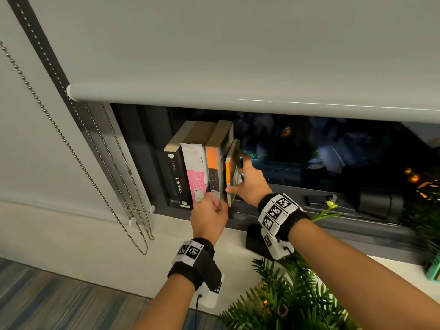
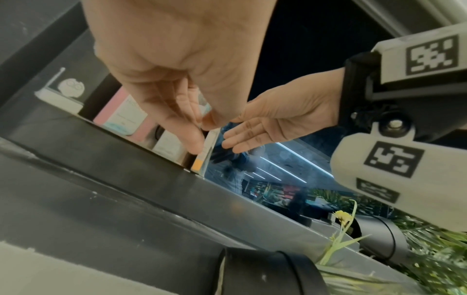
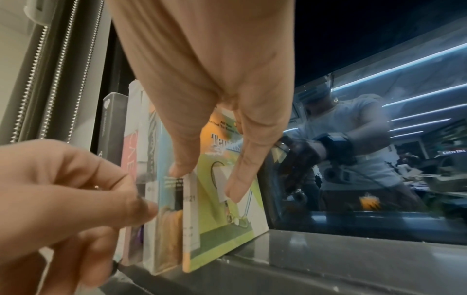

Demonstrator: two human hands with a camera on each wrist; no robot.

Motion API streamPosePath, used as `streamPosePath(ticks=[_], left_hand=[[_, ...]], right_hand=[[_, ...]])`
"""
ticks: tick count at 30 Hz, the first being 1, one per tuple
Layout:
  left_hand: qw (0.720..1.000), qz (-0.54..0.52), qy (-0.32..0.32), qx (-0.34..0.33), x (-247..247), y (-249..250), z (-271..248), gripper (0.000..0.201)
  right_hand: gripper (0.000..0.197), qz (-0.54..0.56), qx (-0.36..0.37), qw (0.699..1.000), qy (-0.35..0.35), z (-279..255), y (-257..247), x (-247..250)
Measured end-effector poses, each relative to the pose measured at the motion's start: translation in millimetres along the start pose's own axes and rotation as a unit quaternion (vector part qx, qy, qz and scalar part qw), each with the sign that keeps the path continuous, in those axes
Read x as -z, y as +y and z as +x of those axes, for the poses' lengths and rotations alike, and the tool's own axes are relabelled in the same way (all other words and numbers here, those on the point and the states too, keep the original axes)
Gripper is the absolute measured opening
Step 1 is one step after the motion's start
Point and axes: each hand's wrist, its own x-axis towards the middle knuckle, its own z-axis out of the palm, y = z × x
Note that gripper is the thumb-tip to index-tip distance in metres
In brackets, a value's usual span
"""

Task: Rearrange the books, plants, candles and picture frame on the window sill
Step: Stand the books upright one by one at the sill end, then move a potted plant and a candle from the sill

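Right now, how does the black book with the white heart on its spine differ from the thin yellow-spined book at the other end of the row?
The black book with the white heart is thick; the thin yellow-spined book is slim. The black book stands at the row's left end, untouched; the yellow-spined book is at the right end, steadied by the right hand. The black book's spine is dark, the other's bright. Both stand upright, spines outward.
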Motion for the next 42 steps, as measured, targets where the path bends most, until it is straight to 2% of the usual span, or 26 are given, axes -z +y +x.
streamPosePath(ticks=[6, 14, 18, 22, 25, 28, 30, 33, 35, 37, 39, 42], left_hand=[[0.999, -0.002, -0.034, -0.014, -6.7, 9.0, -7.2, 0.021], [0.996, -0.02, -0.061, -0.055, -11.3, 23.8, -11.6, 0.029], [0.986, -0.034, -0.125, -0.103, -21.9, 36.9, -19.2, 0.034], [0.966, -0.019, -0.203, -0.158, -38.4, 53.1, -33.7, 0.022], [0.951, 0.024, -0.243, -0.188, -48.7, 63.0, -45.9, 0.01], [0.942, 0.046, -0.26, -0.208, -56.4, 73.7, -58.7, 0.006], [0.936, 0.053, -0.27, -0.219, -60.0, 81.4, -63.8, 0.003], [0.925, 0.065, -0.293, -0.234, -63.8, 93.1, -66.9, 0.006], [0.923, 0.068, -0.296, -0.237, -65.0, 100.1, -66.7, 0.009], [0.924, 0.078, -0.289, -0.237, -67.3, 107.1, -68.2, 0.01], [0.923, 0.096, -0.288, -0.238, -71.8, 114.2, -71.3, 0.013], [0.918, 0.108, -0.295, -0.241, -83.9, 129.8, -78.5, 0.023]], right_hand=[[0.086, 0.014, -0.008, 1.0, -0.016, -5.8, 3.3, 1.5], [0.087, -0.03, -0.03, 0.999, -0.004, -21.8, 19.5, 21.4], [0.079, -0.04, -0.059, 0.997, 0.005, -36.5, 36.2, 43.7], [0.068, -0.041, -0.071, 0.996, 0.037, -65.0, 61.9, 76.2], [0.05, -0.031, -0.082, 0.992, 0.095, -93.3, 84.4, 105.6], [0.032, -0.065, -0.09, 0.974, 0.197, -118.9, 107.7, 146.4], [0.027, -0.099, -0.086, 0.952, 0.277, -132.1, 119.8, 177.2], [0.026, -0.14, -0.089, 0.903, 0.396, -149.2, 135.5, 221.0], [0.032, -0.165, -0.129, 0.871, 0.443, -157.6, 146.5, 240.1], [0.042, -0.224, -0.197, 0.858, 0.418, -160.5, 157.3, 247.2], [0.049, -0.266, -0.24, 0.874, 0.329, -154.8, 165.9, 238.7], [0.054, -0.314, -0.221, 0.895, 0.228, -137.3, 176.9, 216.7]])
